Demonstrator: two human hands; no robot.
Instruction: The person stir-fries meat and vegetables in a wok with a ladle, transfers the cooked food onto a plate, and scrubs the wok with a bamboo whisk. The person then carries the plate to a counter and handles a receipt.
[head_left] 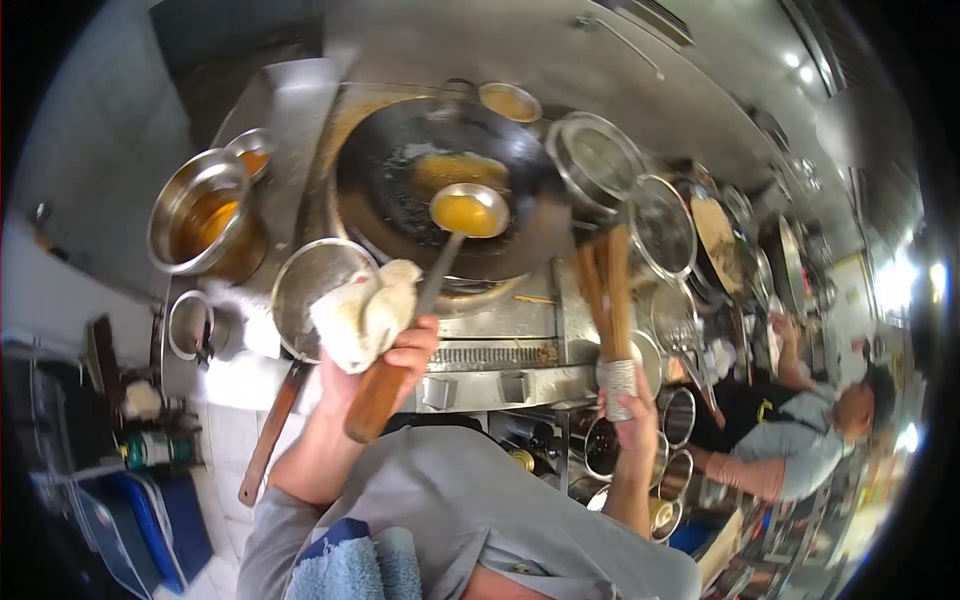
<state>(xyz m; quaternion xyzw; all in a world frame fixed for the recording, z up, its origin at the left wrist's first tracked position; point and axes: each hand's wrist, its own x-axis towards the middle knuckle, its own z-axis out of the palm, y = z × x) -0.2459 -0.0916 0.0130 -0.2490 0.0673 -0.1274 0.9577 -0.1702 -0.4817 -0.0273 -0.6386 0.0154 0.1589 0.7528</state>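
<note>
My left hand (405, 355) is closed round the wooden handle of a ladle (440, 275). A folded white cloth (355, 315) is bunched against the same hand. The ladle's bowl holds yellow liquid, probably oil, and sits over a dark wok (385, 190) with more of that liquid in its bottom. My right hand (630, 405) grips a bamboo wok brush (607, 300) by its bound end, bristles pointing up, to the right of the wok. Beside my left hand lies a round strainer (300, 290) with a long wooden handle.
A metal pot (200, 215) of amber liquid stands at the left, near a small bowl (252, 150). Behind the wok is another bowl (510, 100). Strainers (665, 225) and pans crowd the right side. A co-worker (800, 430) stands at the far right.
</note>
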